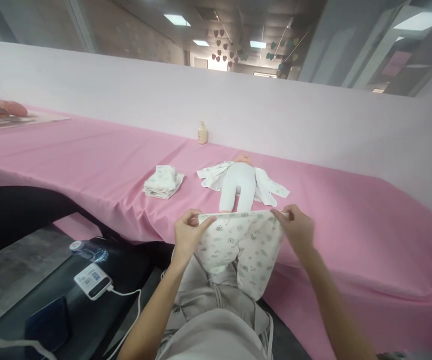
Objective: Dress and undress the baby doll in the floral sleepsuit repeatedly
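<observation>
Grip: the left hand (pixel 186 234) and right hand (pixel 298 230) each pinch one end of the waistband of the baby trousers (pixel 238 245), fingers closed on the cloth and the band stretched flat between them.
Where the trousers are: held up at the near table edge, just in front of the doll's feet, with both short legs hanging down over the person's lap.
Partition (pixel 276 115): a pale, smooth, matte wall along the far side of the table.
Tablecloth (pixel 88 160): a pink woven sheet, softly creased, draping over the near edge.
Doll (pixel 238 182): it lies on its back, head toward the partition and feet toward the person. Its body is plain white and its pinkish head looks like plastic.
Progress: a printed top is spread open on either side of the doll. The legs show no printed cloth, and the trousers are not on them.
Trousers' cloth: thin, limp cream cotton with a small green print.
Folded garment (pixel 163 181): the same printed cloth in a soft square stack, left of the doll and apart from it.
Bottle (pixel 202 133): small, upright and peach-coloured, standing against the partition.
</observation>
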Motion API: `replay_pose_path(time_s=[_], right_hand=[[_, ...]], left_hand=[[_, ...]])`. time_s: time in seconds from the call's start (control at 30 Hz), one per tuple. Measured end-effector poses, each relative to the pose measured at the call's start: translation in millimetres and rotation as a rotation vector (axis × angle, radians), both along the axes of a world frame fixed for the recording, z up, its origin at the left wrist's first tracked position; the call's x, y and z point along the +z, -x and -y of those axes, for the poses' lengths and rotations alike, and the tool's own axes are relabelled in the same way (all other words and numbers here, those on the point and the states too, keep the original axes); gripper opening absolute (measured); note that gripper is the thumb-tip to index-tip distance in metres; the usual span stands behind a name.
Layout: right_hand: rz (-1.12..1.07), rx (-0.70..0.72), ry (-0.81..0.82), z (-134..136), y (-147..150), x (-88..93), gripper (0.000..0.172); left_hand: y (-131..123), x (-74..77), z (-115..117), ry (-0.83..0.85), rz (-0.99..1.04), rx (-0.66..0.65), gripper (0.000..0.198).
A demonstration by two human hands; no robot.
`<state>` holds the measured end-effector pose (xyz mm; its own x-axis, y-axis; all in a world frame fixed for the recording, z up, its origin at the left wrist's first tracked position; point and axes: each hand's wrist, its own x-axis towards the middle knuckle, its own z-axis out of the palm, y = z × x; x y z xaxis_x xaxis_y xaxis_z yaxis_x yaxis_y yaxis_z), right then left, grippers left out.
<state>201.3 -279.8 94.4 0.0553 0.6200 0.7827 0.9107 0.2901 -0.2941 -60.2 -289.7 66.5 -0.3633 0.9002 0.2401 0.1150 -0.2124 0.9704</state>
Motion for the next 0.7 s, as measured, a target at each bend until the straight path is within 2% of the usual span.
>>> replay_pose_path(time_s=[0.07,0.1,0.17,0.27,0.37,0.43,0.5,0.53,0.57,0.6,0.63,0.7], right_hand=[[-0.281,-0.048,0.049,3.2,29.2,-9.1,0.042],[-0.4,-0.026,0.062,10.5,46.7,-12.1,0.04],[-0.537,0.126,0.121,33.7,80.2,-16.0,0.035],[-0.64,0.381,0.113,73.3,105.9,-14.4,0.024],[-0.581,0.535,0.145,97.8,95.4,-6.1,0.033],[-0.559,0.556,0.168,105.1,80.1,-1.9,0.024],[-0.58,0.536,0.146,109.7,67.4,-1.3,0.014],[-0.603,0.526,0.13,111.8,63.3,-2.5,0.011],[-0.631,0.513,0.12,113.8,60.6,-4.5,0.01],[-0.657,0.499,0.12,115.4,59.2,-7.1,0.01],[-0.67,0.494,0.126,116.5,58.7,-10.3,0.009],[-0.64,0.478,0.171,116.4,59.0,-17.6,0.009]], left_hand=[[-25.8,0.9,5.5,0.095,0.26,-0.164,0.047],[-37.8,2.8,13.0,0.124,0.359,-0.263,0.052],[-55.3,7.1,36.3,0.102,0.465,-0.425,0.049],[-58.9,11.2,76.8,-0.069,0.407,-0.588,0.034],[-44.1,10.5,98.6,-0.16,0.182,-0.737,0.036],[-34.6,6.8,98.0,-0.298,0.018,-0.732,0.036],[-29.9,1.5,89.2,-0.47,-0.073,-0.568,0.032],[-29.2,-0.9,83.5,-0.494,-0.077,-0.473,0.032],[-29.3,-2.7,77.8,-0.448,-0.051,-0.42,0.037],[-30.0,-3.7,72.5,-0.336,-0.002,-0.44,0.044],[-31.0,-3.9,67.8,-0.174,0.056,-0.551,0.051],[-33.1,-3.2,60.5,0.113,0.179,-0.879,0.052]])
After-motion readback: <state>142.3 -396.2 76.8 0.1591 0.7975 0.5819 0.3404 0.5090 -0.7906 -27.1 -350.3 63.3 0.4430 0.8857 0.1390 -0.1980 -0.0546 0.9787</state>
